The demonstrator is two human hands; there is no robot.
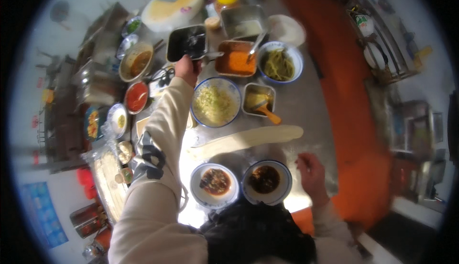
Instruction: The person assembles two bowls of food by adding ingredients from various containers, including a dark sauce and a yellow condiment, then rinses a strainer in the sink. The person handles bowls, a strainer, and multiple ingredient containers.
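My left hand reaches to the near rim of a metal container of dark sauce; whether its fingers close on the rim or on something there is hidden. Beside it lies a metal handle. Loosely curled and holding nothing, my right hand is over the table's right side. Two bowls with dark seasoned sauce, one left and one right, stand near my body. Beyond them lies a long strip of dough. A bowl of chopped pale-green vegetable and a square oil tin with a brush stand behind.
Farther back are an orange-red seasoning tray, a bowl of green strips, a metal tin and a large white tub. On the left stand a red sauce bowl, a brown sauce bowl and plastic-covered dough.
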